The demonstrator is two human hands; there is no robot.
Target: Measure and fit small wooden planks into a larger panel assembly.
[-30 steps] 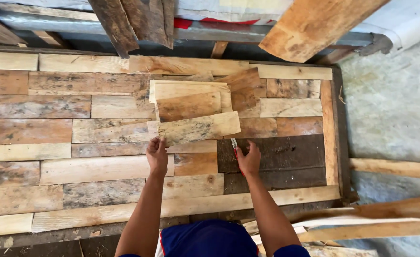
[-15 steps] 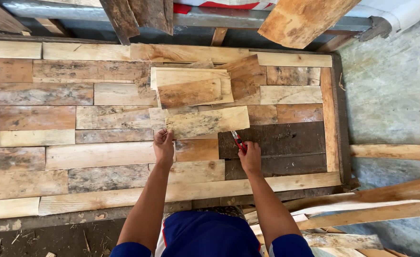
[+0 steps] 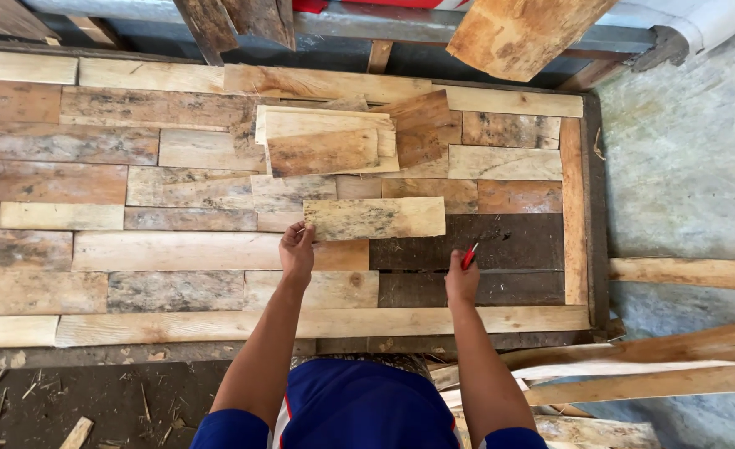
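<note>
Wooden board (image 3: 376, 218) gripped by left hand (image 3: 297, 249) (right hand (image 3: 462, 281) holds red pencil (image 3: 470, 255)).

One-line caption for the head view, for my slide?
Left hand steadies a pale board on a patchwork wood panel; right hand holds a red pencil.

A bench (image 3: 579, 208) topped with a patchwork of flat wooden boards fills most of the view, the boards running in rows of pale, grey and brown. A dark bare patch (image 3: 509, 241) shows at the right, inside an upright edge strip. On the boards lies a loose plank (image 3: 376, 218), mottled and pale, just left of that patch. Farther back sits a small stack of planks (image 3: 326, 140), overlapping and slightly askew.
</note>
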